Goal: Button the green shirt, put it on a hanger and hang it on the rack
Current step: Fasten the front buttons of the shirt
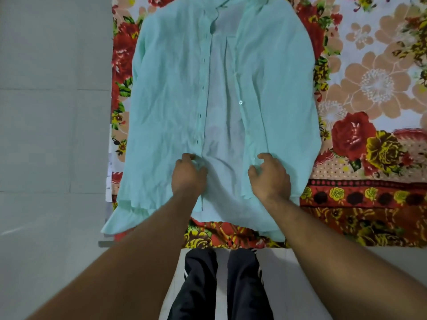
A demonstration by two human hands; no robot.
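The pale green shirt (pixel 171 93) lies flat on the flowered bed sheet (pixel 369 93), collar away from me, front open down the middle. A row of buttonholes runs along its left front edge. One white button (pixel 240 102) shows on the right front edge. My left hand (pixel 189 175) pinches the left front edge near the hem. My right hand (pixel 270 176) rests on the right front edge near the hem, with its fingers curled into the cloth. Neither a hanger nor a rack is in view.
The bed's left edge runs along a grey tiled floor (pixel 53 112). The bed's near edge is just in front of my legs in dark trousers (pixel 221 285). The shirt's left cuff (pixel 120 221) hangs over the bed's near left corner.
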